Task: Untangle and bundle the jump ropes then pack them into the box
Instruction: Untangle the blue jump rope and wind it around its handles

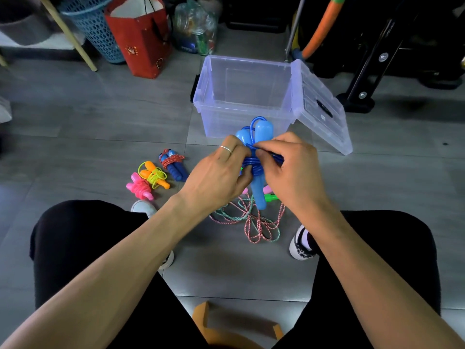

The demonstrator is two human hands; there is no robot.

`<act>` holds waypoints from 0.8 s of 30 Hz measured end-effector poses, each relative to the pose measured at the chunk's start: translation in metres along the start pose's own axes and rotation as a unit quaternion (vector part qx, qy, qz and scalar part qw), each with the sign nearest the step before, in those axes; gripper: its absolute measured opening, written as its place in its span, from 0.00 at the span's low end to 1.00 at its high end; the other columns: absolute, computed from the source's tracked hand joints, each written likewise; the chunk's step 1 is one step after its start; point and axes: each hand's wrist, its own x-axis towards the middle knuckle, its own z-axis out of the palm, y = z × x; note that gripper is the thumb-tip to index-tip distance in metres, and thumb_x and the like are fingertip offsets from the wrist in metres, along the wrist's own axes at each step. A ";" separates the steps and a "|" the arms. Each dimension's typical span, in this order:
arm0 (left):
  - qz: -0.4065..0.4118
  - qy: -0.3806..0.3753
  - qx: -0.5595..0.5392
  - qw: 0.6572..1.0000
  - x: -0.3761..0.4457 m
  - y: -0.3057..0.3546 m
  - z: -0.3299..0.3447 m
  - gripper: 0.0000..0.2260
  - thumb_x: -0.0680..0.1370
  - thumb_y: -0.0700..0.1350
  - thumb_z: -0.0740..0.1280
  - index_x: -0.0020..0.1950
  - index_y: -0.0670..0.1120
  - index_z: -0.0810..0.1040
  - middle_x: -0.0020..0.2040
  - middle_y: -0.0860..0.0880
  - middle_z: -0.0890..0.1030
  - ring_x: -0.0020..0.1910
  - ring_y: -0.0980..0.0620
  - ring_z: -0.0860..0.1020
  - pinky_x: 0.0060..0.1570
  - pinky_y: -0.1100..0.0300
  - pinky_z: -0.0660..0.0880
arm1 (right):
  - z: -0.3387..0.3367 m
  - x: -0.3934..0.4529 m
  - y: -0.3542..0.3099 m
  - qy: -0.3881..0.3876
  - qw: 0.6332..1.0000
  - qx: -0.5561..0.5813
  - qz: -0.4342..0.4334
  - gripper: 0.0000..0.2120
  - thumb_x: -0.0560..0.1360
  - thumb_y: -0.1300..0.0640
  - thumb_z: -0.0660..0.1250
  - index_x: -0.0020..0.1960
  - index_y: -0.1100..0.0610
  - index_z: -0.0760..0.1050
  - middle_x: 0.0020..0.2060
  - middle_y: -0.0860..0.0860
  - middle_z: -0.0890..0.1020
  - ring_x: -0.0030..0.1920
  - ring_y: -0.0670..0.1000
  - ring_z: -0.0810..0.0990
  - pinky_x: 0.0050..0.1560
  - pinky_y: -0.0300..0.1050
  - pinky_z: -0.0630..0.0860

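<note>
I hold a light blue jump rope (259, 190) upright above the floor, its two handles side by side with dark blue cord wound around their middle. My left hand (221, 172) grips the handles. My right hand (292, 167) pinches the cord's end against the wraps. Behind them stands the clear plastic box (214, 96), open, with nothing visible inside it, and its lid (319, 104) leans on the right side. Three bundled ropes lie on the floor to the left: pink (139, 188), orange with yellow cord (154, 176), dark blue with red cord (173, 165). Tangled red and green ropes (251, 222) lie below my hands.
A red paper bag (141, 39), a blue mesh basket (98, 28) and a clear plastic bag (196, 28) stand at the back left. Black equipment legs (364, 79) and an orange-green hoop (324, 23) fill the back right. My knees and shoes flank the tangled ropes.
</note>
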 end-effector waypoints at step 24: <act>-0.012 0.088 -0.093 0.992 -0.006 -0.003 -0.015 0.05 0.75 0.36 0.68 0.49 0.37 0.81 0.46 0.44 0.81 0.41 0.47 0.79 0.39 0.51 0.78 | -0.007 0.003 -0.001 -0.023 0.995 0.093 0.027 0.10 0.74 0.64 0.70 0.53 0.55 0.84 0.43 0.49 0.81 0.40 0.48 0.82 0.39 0.52 0.81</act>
